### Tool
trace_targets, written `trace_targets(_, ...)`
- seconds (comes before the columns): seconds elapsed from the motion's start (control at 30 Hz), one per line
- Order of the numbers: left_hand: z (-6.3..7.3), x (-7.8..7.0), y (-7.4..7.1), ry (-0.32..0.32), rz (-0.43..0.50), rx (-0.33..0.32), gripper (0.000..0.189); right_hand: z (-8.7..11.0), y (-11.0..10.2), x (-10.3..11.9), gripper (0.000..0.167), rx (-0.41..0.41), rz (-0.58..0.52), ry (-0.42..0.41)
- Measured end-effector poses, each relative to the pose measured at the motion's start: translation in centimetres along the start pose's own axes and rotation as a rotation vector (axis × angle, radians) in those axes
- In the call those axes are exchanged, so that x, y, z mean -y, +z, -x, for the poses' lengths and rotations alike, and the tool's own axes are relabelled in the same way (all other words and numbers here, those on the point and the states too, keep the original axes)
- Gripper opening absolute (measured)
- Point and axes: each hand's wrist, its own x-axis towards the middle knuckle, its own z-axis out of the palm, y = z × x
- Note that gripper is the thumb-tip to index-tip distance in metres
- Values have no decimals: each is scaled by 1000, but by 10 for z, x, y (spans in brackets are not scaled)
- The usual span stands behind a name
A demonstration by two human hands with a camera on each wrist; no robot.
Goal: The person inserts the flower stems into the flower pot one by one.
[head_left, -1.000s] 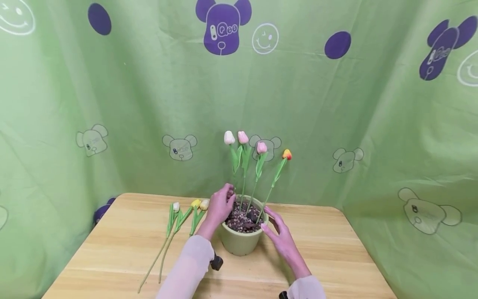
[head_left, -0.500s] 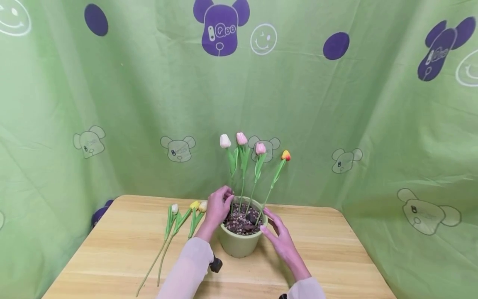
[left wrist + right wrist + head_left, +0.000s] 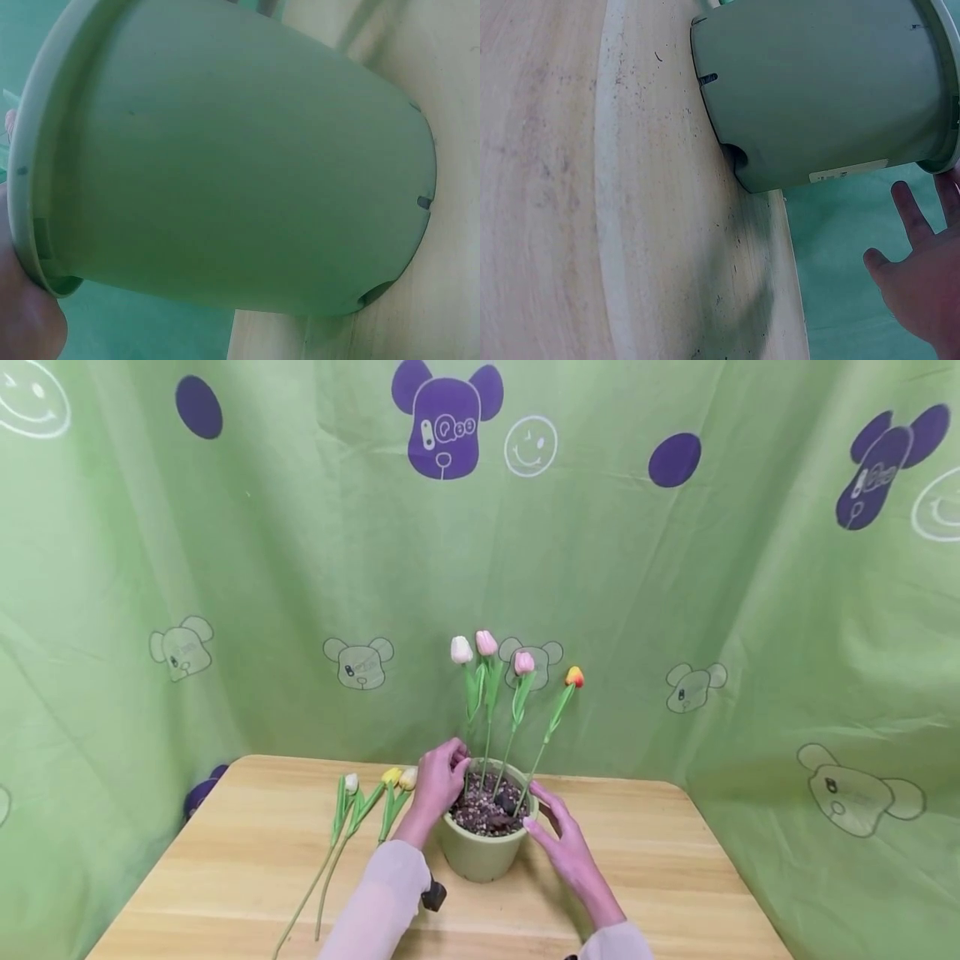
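A light green flowerpot [image 3: 480,857] filled with dark soil [image 3: 486,814] stands upright on the table. In the head view my left hand [image 3: 437,782] pinches the lower stem of a white tulip [image 3: 461,650] at the pot's left rear rim; its fingertips are partly hidden. Two pink tulips [image 3: 486,643] and a red-yellow tulip [image 3: 574,677] rise from the soil, the last leaning right. My right hand [image 3: 566,843] rests at the right rim with thumb and fingers spread. The right wrist view shows the outstretched fingers of that hand [image 3: 930,277] near the rim.
Left of the pot, several loose tulips [image 3: 351,783], white and yellow, lie on the wooden table [image 3: 225,860], partly behind my left forearm. A green printed curtain [image 3: 600,568] encloses the table at the back and sides.
The white tulip's head swayed left, then came back right, while my left hand stayed at its stem. My right hand has kept its place at the rim. The head view has shifted slightly.
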Motion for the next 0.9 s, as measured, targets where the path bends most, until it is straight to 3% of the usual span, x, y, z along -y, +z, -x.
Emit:
trace_targets(0.3, 3, 2, 3, 20, -30, 29, 7, 3, 0, -1, 61, -7, -19, 38)
trace_targets(0.63, 2, 1, 1, 38, -78, 34, 6, 1, -2, 3, 61, 5, -12, 7)
trace_targets(0.9, 5, 0, 3, 49, -82, -8, 9, 1, -2, 1, 60, 1, -17, 10)
